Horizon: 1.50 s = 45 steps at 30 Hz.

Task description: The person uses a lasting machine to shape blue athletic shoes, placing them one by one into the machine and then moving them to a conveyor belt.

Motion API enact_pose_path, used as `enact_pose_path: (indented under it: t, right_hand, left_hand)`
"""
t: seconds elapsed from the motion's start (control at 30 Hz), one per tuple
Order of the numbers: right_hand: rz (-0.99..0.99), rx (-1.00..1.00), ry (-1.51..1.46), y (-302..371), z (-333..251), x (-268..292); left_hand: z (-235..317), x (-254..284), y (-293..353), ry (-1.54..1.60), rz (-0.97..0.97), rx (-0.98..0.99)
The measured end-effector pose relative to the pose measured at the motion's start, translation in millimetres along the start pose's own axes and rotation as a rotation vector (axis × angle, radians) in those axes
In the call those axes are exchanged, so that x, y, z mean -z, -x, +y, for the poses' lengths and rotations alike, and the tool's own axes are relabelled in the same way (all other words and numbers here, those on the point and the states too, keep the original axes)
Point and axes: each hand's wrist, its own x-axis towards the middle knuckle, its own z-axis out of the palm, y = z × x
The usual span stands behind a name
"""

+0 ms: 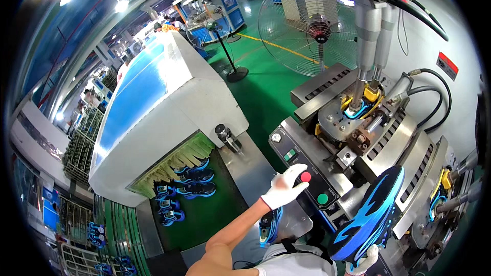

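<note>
My left hand point(284, 187), in a white glove, reaches over the control panel point(286, 135) of a machine. Its fingers are apart around a red button point(305, 177); whether they touch it I cannot tell. A green button point(322, 199) sits nearer me on the same panel. My right hand point(365, 261), also gloved, grips one end of a blue and black sports shoe point(371, 212) at the lower right. The shoe is tilted, its patterned sole facing me. Beyond it, the machine's press head point(365, 46) comes down on another shoe point(354, 110) between yellow pads.
Several shoes point(197, 189) lie on a green conveyor belt point(204, 220) leading from a white tunnel machine point(176, 107). One shoe point(269, 225) rests beside my left forearm. A flask point(227, 138) stands on the metal ledge. A large fan point(318, 31) is behind; a second press station point(440, 209) is at right.
</note>
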Motion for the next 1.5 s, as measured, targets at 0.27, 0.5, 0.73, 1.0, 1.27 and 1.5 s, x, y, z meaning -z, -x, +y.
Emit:
enact_pose_path:
  t: [0.27,0.5,0.73,1.0,1.27,1.5]
  right_hand:
    - [0.140,-0.537,-0.867,-32.0,-137.7,-63.6]
    - [0.024,-0.361,-0.444,-13.1,-111.4,-43.6]
    - [-0.014,-0.708,-0.902,-24.7,-136.4,-55.5]
    - [0.096,-0.831,-0.699,-34.0,-154.9,-56.4]
    - [0.095,-1.060,-0.495,-17.9,-157.3,-28.6]
    - [0.076,-1.023,-0.313,-50.9,-170.4,-35.2]
  left_hand:
    - [15.7,-1.2,-6.0,0.104,-0.025,-0.020]
    - [17.6,6.0,-15.7,0.169,-0.043,-0.045]
    - [45.9,0.5,-112.1,-0.009,-0.014,-0.423]
    - [-4.2,-87.3,-239.5,-0.171,-0.227,-0.370]
    - [-21.2,-173.6,-316.9,-0.516,-0.165,-0.137]
    - [25.1,-106.0,-350.7,-0.392,-0.297,-0.057]
